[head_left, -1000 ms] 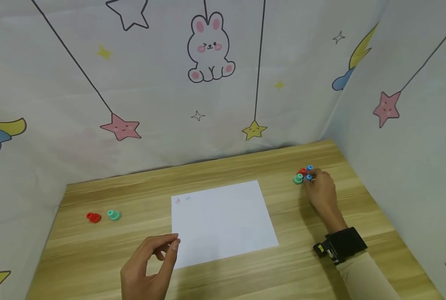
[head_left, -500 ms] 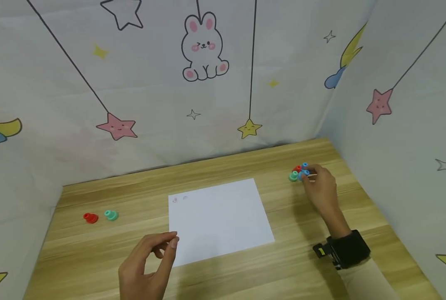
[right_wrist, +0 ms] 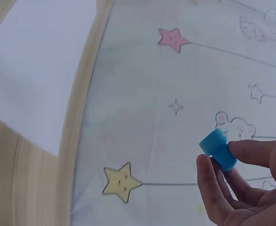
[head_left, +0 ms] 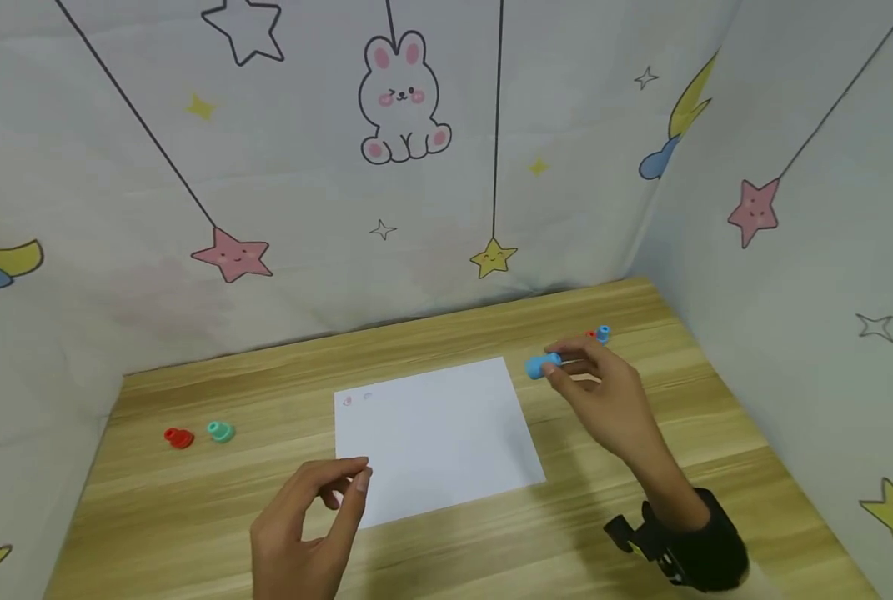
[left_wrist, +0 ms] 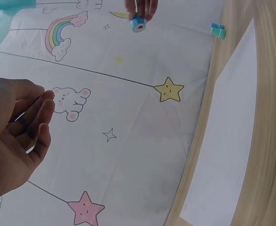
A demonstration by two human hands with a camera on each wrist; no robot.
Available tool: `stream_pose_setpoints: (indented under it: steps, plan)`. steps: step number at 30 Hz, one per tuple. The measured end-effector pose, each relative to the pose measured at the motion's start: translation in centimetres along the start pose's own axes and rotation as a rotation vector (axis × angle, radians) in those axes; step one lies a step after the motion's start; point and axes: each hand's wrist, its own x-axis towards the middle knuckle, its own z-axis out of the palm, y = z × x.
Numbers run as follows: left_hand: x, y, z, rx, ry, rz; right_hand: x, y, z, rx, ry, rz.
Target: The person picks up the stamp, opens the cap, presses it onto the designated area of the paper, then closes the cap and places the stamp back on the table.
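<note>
My right hand point(head_left: 611, 408) pinches a small blue toy stamp point(head_left: 539, 367) between thumb and fingers, raised over the table just right of the white paper point(head_left: 446, 442). In the right wrist view the stamp point(right_wrist: 219, 149) lies tilted, its wider end pointing up and left. The left wrist view shows its round end point(left_wrist: 138, 23) with a darker middle. My left hand point(head_left: 303, 533) hovers by the paper's near left corner, thumb and forefinger close together, fingers loosely bent and holding nothing. Two small printed marks, one reddish point(head_left: 347, 401) and one greyish point(head_left: 368, 396), are in the paper's far left corner.
A red stamp point(head_left: 179, 438) and a green stamp point(head_left: 221, 432) stand left of the paper. At the back right are another blue stamp point(head_left: 603, 333) and a red one point(head_left: 591, 335), partly hidden by my right hand. Cloth walls point(head_left: 303, 183) enclose the wooden table point(head_left: 281, 400).
My right hand has lifted the blue stamp out of the group at the back right and carried it left toward the paper. The left hand has shifted slightly right.
</note>
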Motion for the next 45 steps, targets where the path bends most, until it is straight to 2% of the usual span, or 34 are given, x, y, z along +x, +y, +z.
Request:
stream_pose_setpoints:
  steps: [4,7,12,18,21,23,29,33,35,38,42,45]
  plan:
    - [0.0,0.3,0.7,-0.031,0.006,0.019,-1.2,-1.5,2.1,0.136,-0.111,0.012]
    - [-0.1,0.3,1.4,-0.063,-0.011,0.033,-2.0,-2.2,3.8,0.278,-0.191,0.014]
    - [-0.5,0.2,2.6,-0.049,-0.101,0.012,-3.4,-3.1,6.3,0.483,-0.321,0.026]
    - [-1.0,0.3,3.5,0.047,-0.245,-0.041,-4.6,-3.4,8.1,0.581,-0.414,0.040]
    - [-1.2,0.3,3.7,0.077,-0.272,-0.035,-4.9,-3.4,8.7,0.602,-0.439,0.030]
    - [-1.2,0.2,3.9,0.083,-0.274,-0.003,-5.0,-3.2,8.9,0.610,-0.456,0.018]
    - [-1.5,-0.3,4.7,0.096,-0.282,0.154,-5.2,-2.8,9.4,0.549,-0.495,-0.043]
    - [-1.6,-0.6,5.5,0.121,-0.259,0.286,-5.5,-2.7,9.9,0.456,-0.559,0.007]
    - [-1.6,-0.7,6.0,0.144,-0.234,0.352,-5.7,-2.7,10.3,0.444,-0.608,0.047]
    - [-1.5,-0.8,6.5,0.209,-0.182,0.423,-6.1,-2.8,10.9,0.524,-0.681,0.100]
    - [-1.0,-1.0,7.0,0.289,-0.087,0.495,-6.7,-2.8,11.7,0.688,-0.760,0.093]
    - [-0.9,-1.3,7.3,0.319,-0.032,0.511,-7.3,-3.0,12.1,0.726,-0.776,0.118]
